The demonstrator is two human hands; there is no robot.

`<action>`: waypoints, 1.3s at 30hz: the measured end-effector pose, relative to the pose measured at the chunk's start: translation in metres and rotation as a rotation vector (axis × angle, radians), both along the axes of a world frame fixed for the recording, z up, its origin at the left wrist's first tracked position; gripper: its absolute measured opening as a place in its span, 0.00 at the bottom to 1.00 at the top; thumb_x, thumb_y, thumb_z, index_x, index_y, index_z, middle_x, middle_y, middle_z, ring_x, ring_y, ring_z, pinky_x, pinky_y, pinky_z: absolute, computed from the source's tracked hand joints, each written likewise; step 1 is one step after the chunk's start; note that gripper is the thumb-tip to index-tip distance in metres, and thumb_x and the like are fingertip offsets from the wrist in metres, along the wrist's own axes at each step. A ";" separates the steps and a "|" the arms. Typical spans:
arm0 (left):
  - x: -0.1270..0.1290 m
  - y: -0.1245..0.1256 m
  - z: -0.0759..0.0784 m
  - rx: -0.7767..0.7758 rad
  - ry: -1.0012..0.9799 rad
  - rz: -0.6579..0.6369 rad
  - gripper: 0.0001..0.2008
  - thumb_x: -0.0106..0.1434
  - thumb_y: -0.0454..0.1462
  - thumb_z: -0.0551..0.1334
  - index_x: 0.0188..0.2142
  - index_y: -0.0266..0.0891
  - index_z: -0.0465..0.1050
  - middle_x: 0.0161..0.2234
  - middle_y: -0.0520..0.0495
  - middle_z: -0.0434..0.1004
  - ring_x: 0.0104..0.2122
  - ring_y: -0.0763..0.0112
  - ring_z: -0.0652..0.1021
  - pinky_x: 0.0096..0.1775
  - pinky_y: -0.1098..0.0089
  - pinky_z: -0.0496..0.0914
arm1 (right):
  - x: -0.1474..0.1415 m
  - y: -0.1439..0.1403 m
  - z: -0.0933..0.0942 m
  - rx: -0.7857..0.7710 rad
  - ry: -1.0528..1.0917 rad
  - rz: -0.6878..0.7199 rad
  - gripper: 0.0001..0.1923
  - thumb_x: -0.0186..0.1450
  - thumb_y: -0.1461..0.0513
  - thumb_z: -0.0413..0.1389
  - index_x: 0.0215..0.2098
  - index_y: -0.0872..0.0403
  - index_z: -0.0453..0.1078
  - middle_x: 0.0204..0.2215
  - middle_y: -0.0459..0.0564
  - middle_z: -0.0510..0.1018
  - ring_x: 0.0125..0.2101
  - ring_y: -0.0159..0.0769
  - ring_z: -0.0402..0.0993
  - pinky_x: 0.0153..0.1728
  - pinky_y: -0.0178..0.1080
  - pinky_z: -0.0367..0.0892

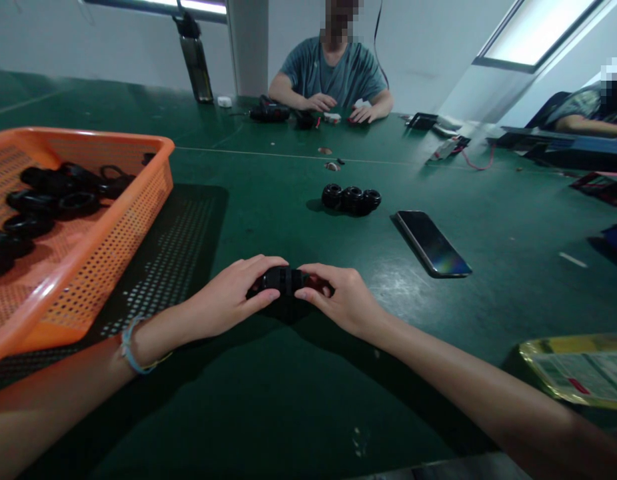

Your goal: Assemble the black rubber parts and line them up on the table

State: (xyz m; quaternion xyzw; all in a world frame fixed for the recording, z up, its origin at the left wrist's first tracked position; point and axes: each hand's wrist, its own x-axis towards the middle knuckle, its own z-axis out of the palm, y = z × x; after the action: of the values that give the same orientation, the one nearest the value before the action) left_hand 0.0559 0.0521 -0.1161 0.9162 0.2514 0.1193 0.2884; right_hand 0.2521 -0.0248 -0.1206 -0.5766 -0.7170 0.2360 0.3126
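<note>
A small black ribbed cylindrical part (283, 281) is held between both hands, low over the green table (268, 220). My left hand (238, 290) is closed around its left end, thumb in front and fingers behind. At the right end, my right hand (341, 293) pinches it between thumb and fingers. My palms and fingers cover the ends of the part. Farther forward, a row of black ring-shaped parts (352, 199) stands on the table. An orange perforated basket (143, 193) at the left holds several black parts (53, 190).
A phone (432, 244) lies right of the row. A yellow-edged package (578, 370) is at the lower right. A dark bottle (194, 63) stands at the back left. Across the table a person (333, 77) sits near a power drill (269, 109); another person (583, 110) is far right.
</note>
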 end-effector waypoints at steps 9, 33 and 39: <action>0.000 -0.001 0.001 -0.010 0.000 -0.002 0.19 0.63 0.42 0.50 0.51 0.38 0.61 0.46 0.42 0.71 0.45 0.60 0.71 0.47 0.59 0.64 | 0.000 0.001 0.000 -0.014 -0.009 -0.004 0.10 0.60 0.62 0.58 0.39 0.56 0.72 0.25 0.44 0.75 0.22 0.27 0.66 0.24 0.31 0.60; 0.002 -0.001 0.003 -0.017 -0.007 0.003 0.18 0.63 0.42 0.50 0.51 0.39 0.61 0.45 0.44 0.72 0.45 0.61 0.72 0.47 0.62 0.65 | 0.000 -0.003 -0.002 0.011 0.110 0.051 0.19 0.57 0.67 0.56 0.47 0.54 0.63 0.32 0.46 0.75 0.28 0.30 0.72 0.31 0.35 0.69; 0.002 -0.002 0.005 -0.015 0.004 0.005 0.17 0.63 0.41 0.50 0.51 0.40 0.61 0.44 0.44 0.72 0.44 0.61 0.72 0.46 0.61 0.65 | 0.000 -0.003 -0.001 -0.025 0.080 0.035 0.14 0.58 0.67 0.57 0.42 0.53 0.63 0.31 0.45 0.75 0.29 0.31 0.72 0.31 0.36 0.69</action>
State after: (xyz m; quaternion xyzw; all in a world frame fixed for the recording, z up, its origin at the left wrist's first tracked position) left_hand 0.0575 0.0505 -0.1111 0.9135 0.2553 0.1165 0.2945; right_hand 0.2524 -0.0273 -0.1220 -0.5582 -0.7108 0.2733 0.3295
